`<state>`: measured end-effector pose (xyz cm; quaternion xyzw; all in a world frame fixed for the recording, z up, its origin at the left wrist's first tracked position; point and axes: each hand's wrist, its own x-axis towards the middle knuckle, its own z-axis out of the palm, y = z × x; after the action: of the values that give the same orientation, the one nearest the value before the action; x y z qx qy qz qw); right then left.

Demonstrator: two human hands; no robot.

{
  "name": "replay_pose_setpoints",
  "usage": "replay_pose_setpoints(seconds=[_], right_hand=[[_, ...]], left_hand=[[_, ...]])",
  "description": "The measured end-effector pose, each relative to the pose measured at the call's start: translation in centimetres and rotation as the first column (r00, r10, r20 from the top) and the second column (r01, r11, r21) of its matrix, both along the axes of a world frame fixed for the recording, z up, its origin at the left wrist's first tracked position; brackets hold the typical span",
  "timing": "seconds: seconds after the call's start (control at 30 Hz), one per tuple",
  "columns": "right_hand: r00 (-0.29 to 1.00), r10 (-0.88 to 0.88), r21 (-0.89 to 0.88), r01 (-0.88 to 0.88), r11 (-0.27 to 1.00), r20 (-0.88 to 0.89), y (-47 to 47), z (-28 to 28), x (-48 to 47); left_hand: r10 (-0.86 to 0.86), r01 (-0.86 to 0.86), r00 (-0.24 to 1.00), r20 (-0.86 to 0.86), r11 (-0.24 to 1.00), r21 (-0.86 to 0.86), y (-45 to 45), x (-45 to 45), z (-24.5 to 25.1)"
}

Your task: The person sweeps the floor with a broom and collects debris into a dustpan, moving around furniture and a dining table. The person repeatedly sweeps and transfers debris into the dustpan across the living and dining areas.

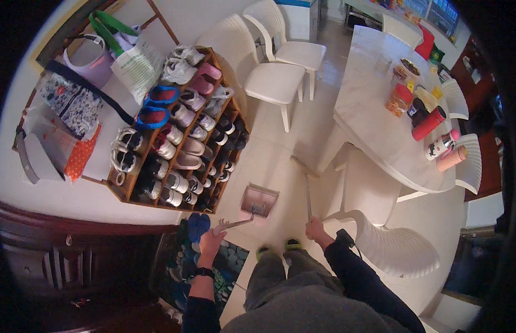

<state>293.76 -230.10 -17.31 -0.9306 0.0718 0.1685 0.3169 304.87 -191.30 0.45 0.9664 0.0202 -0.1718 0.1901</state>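
My left hand (pixel 213 244) grips the handle of a pink long-handled dustpan (pixel 258 203). Its pan rests on the pale tiled floor, with some dark debris visible inside. In my right hand (pixel 315 229) is the thin handle of a broom (pixel 306 168). The broom's head lies on the floor ahead, to the right of the dustpan and apart from it. My feet (pixel 294 244) stand on the floor behind both tools.
A wooden shoe rack (pixel 166 204) full of shoes stands left. Beneath my left arm lies a pebble-patterned mat (pixel 224 266) with blue slippers (pixel 198 227). To the right are a white chair (pixel 395 245) and a marble-look table (pixel 362 100) bearing jars and bottles. More white chairs (pixel 274 81) stand ahead.
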Motion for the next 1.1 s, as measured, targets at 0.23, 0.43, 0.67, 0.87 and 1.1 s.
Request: replay_pose_setpoints(seconds=[0.23,0.43,0.67,0.87,1.1], right_hand=[[0.912,0.212,-0.019,-0.233,0.972,-0.352,1.9,3.1,-2.3],[0.475,-0.558,0.416,0.877,0.24,-0.68,2.3,12.1,-5.0],[0.398,-0.705,0.38,0.904,0.194,-0.587,6.0,9.4,-3.1],[0.517,-0.657,0.4,0.852,0.337,-0.548,9.1,5.8,1.4],[0.474,-0.611,0.505,0.852,0.136,-0.634,9.6,14.2,1.8]], left_hand=[[-0.112,0.11,0.994,-0.003,0.981,-0.162,-1.5,5.1,-0.7],[-0.246,0.255,0.967,0.068,0.949,-0.186,-1.0,9.1,-2.0],[-0.277,0.275,0.961,0.009,0.952,-0.135,0.1,12.4,-1.4],[-0.31,0.308,0.951,-0.002,0.944,-0.117,0.8,14.1,-1.3],[-0.35,0.344,0.936,-0.016,0.926,-0.159,1.0,15.8,-3.2]])
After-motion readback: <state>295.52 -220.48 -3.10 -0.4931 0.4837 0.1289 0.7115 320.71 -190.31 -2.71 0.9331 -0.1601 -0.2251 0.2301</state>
